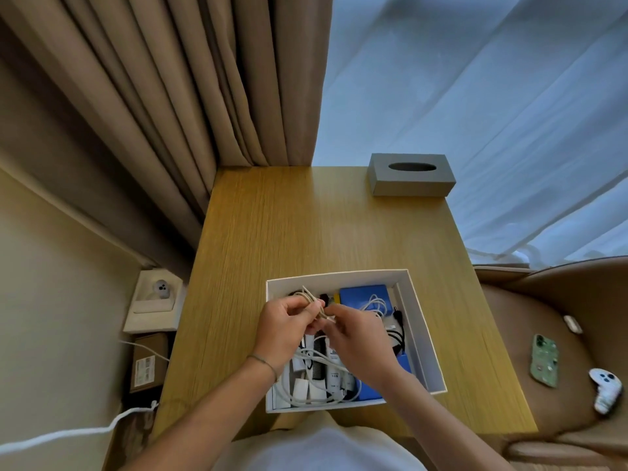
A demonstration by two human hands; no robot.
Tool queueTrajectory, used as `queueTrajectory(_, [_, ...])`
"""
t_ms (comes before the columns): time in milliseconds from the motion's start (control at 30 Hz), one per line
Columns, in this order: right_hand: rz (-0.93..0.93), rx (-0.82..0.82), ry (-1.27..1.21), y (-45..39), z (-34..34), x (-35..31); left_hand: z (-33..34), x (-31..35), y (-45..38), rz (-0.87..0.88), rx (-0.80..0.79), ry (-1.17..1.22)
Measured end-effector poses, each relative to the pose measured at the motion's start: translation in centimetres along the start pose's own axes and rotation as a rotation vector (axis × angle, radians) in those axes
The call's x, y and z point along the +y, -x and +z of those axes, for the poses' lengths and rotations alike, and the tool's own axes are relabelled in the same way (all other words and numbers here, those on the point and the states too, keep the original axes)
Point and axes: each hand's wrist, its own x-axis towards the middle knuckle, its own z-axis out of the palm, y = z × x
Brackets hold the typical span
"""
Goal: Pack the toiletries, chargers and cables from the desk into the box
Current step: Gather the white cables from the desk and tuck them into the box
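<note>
- A wooden desk (306, 226) with a light oak grain is seen from above; its far half is bare apart from a grey tissue box (412, 175) set near the far right corner.
- Beige curtains (163, 79) are hung behind the desk on the left, and a sheer white drape (492, 96) is spread across the right.
- A white box (419, 321) is placed at the desk's near edge, open at the top.
- Inside the box, a blue case (363, 293), a white cable (375, 304), a black cable (399, 329), a black comb (317, 363) and white tubes (334, 370) are packed close together.
- A beige cable (312, 300), folded into a small bundle, is held above the box's far left part.
- The left hand (283, 329) is closed around the bundle, and the fingers of the right hand (356, 339) are pinched on its end.
- A tan seat (526, 334) is set just right of the desk; a green phone (544, 360) and a white controller (606, 389) are laid on it.
- A white wall socket (158, 297) and a cardboard box (149, 362) are seen left of the desk, below its level.
- The box's near contents are partly hidden by both wrists, and the labels on the tubes cannot be read.
- A small white object at the seat's far edge is too small to be identified.
</note>
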Motion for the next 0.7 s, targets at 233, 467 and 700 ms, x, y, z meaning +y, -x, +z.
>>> queueTrajectory(233, [0.296, -0.105, -0.465, 0.3, 0.6, 2.0, -1.8, -0.3, 0.3, 0.156, 0.008, -0.401])
queueTrajectory(467, [0.570, -0.195, -0.447, -1.0, 1.9, 4.9, -5.1, -2.4, 0.4, 0.351, 0.169, -0.663])
queueTrajectory(700, [0.415, -0.083, 0.295, -2.5, 3.1, 4.6, -5.9, -3.5, 0.7, 0.344, 0.201, -0.645])
